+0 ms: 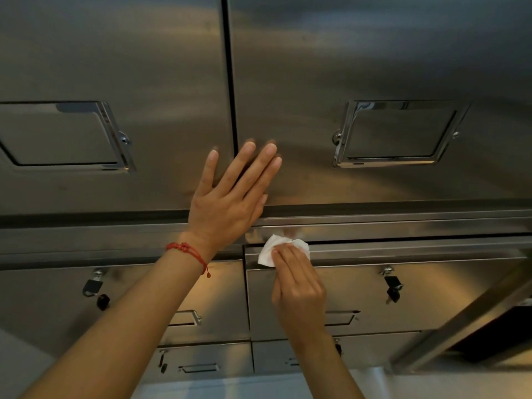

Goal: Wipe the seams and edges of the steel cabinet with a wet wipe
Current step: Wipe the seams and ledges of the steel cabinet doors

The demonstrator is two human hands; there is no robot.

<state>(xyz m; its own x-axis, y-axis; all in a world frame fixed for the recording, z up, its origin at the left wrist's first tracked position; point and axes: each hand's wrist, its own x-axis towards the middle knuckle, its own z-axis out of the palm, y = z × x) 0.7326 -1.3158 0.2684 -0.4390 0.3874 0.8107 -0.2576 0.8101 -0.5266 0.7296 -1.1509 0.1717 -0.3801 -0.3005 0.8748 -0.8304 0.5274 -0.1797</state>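
A brushed steel cabinet [374,67] fills the view, with two tall upper doors split by a dark vertical seam [231,82]. My left hand [230,197] lies flat and open across the bottom of that seam, a red string bracelet on its wrist. Below it runs a horizontal ledge [403,226] between the doors and the drawers. My right hand [299,286] presses a crumpled white wet wipe [270,250] against the top edge of the right upper drawer, just right of the drawers' vertical seam.
Each upper door has a recessed chrome handle [397,133]. The drawers below carry small padlocks with keys [392,286] and recessed pulls [342,316]. A steel frame edge [475,318] slants off at the lower right. Pale floor [259,384] shows at the bottom.
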